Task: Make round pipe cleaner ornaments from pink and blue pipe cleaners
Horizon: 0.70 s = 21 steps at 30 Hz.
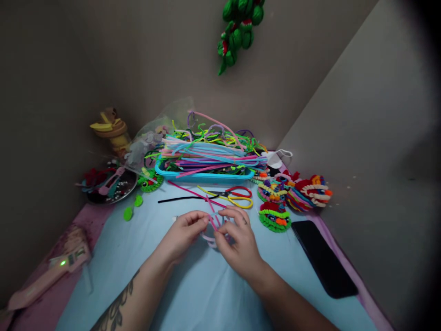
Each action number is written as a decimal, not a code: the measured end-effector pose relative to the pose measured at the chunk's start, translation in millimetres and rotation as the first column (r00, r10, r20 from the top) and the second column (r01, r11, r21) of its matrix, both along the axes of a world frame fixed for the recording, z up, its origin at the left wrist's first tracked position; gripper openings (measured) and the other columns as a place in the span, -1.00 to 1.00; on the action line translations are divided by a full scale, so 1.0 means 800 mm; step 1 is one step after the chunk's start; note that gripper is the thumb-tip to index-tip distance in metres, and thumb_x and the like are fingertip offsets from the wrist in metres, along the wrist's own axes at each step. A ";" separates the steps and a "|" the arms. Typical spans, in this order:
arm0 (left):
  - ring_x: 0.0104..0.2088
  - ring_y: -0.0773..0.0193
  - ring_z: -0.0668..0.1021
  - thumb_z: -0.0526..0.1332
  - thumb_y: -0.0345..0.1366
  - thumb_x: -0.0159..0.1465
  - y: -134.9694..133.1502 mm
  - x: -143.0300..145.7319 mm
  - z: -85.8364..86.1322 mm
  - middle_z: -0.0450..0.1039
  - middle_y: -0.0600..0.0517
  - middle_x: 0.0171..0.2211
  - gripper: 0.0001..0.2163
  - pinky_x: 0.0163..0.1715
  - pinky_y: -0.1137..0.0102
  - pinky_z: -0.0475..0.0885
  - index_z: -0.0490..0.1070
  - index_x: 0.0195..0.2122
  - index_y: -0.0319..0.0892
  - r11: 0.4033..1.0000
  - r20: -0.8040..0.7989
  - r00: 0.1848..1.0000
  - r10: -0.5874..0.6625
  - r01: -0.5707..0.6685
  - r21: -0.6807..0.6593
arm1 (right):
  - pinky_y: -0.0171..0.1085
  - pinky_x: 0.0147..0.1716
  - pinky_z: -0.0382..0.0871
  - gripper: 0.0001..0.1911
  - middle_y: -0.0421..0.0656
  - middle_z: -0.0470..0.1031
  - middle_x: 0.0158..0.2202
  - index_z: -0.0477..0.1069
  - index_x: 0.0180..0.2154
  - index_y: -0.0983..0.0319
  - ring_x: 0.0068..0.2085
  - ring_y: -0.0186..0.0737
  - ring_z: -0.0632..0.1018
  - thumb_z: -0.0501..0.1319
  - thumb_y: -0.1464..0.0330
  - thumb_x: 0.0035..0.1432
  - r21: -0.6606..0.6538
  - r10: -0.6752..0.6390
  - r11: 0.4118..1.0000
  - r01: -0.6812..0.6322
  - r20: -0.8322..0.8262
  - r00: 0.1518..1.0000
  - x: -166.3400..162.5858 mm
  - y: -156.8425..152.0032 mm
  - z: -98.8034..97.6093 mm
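Centrally, pink pipe cleaner between left hand and right hand.

A tray is sitting at the back of the table, with pipe cleaners piling in it. Scissors are lying just in front. Nearer, the left hand and right hand are meeting on a loose pipe cleaner mid-table. A phone is lying to their right, and a dish is sitting back left.

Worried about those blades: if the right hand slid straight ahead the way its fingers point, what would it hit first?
Probably the scissors, lying just beyond the right hand and the pink pipe cleaner it pinches, though depth is hard to judge here.
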<state>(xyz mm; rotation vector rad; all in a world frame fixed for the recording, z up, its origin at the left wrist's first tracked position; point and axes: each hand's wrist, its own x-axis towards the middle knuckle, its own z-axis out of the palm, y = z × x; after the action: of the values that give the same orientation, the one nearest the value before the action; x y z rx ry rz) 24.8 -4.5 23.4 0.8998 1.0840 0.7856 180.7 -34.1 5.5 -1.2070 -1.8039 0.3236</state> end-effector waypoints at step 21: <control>-0.56 0.41 0.34 0.22 -0.26 0.03 0.000 -0.005 0.001 0.37 0.09 -0.60 -0.84 -0.49 0.51 0.23 0.41 -0.57 -0.26 0.983 -0.139 0.986 -0.092 0.112 0.144 | -0.08 -0.07 0.27 -0.81 -0.10 0.43 -0.17 0.39 -0.23 0.15 -0.08 -0.13 0.41 0.14 0.42 0.07 0.007 0.093 0.996 -0.093 -0.014 0.996 0.006 -0.001 -0.001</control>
<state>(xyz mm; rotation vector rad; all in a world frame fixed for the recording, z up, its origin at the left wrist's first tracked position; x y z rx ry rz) 21.1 -4.2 23.9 1.1407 1.0945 0.7381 185.2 -34.6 4.4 -1.1160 -1.8505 0.3788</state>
